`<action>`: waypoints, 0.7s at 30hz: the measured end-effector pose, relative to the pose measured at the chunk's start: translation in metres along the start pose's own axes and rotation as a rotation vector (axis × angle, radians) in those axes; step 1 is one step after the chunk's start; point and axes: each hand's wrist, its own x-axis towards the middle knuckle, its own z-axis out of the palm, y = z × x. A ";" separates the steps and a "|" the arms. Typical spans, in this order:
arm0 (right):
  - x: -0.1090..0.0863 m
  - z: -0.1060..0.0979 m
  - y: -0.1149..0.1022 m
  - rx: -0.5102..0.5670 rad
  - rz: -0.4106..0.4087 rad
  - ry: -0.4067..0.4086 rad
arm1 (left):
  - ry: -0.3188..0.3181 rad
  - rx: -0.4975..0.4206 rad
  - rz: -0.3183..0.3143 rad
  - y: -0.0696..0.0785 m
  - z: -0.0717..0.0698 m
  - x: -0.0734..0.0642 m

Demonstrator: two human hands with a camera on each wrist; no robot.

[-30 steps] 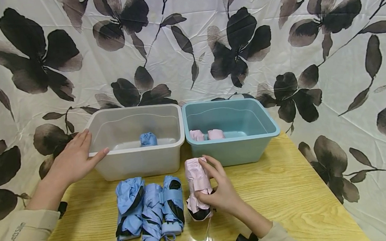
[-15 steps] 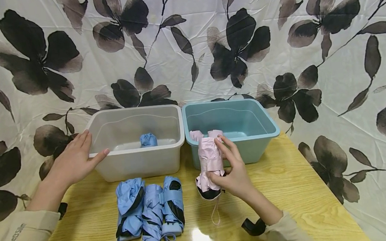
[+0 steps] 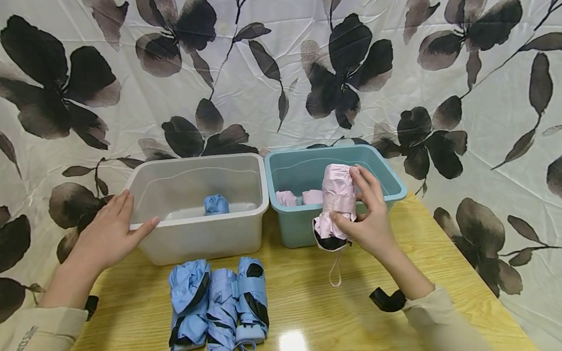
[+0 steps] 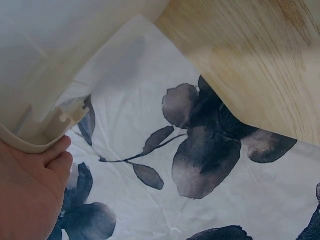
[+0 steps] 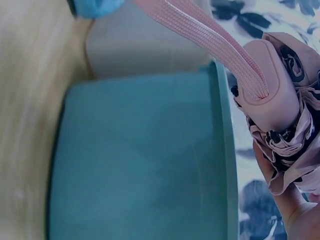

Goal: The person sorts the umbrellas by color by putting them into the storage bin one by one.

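Note:
In the head view my right hand [image 3: 372, 220] grips a folded pink umbrella [image 3: 338, 195] between thumb and fingers, over the front rim of the teal bin [image 3: 290, 227]. Its handle end, with a pink wrist strap [image 5: 220, 45], shows in the right wrist view. Two more pink umbrellas [image 3: 312, 197] are inside that bin. My left hand [image 3: 102, 233] rests on the left front corner of the grey bin [image 3: 201, 238], fingers straight along the rim. One blue umbrella [image 3: 216, 204] lies in the grey bin.
Three folded blue umbrellas [image 3: 221, 309] lie side by side on the wooden table [image 3: 355, 330] before the grey bin. Both bins stand close together against a floral cloth [image 3: 272, 76]. The table's right edge slopes away beyond the teal bin.
My right hand has lifted the pink umbrella from the table and carried it up and right, to over the teal bin's front rim. The left hand stays at the grey bin.

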 end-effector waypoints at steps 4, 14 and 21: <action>0.014 -0.013 0.002 -0.033 0.024 0.029 | -0.008 -0.002 -0.009 0.000 -0.001 -0.001; 0.049 -0.032 0.008 -0.128 0.017 0.109 | 0.000 0.002 -0.004 0.001 -0.001 -0.001; 0.070 -0.044 0.027 -0.251 0.059 0.116 | 0.003 0.005 -0.007 0.001 0.000 -0.001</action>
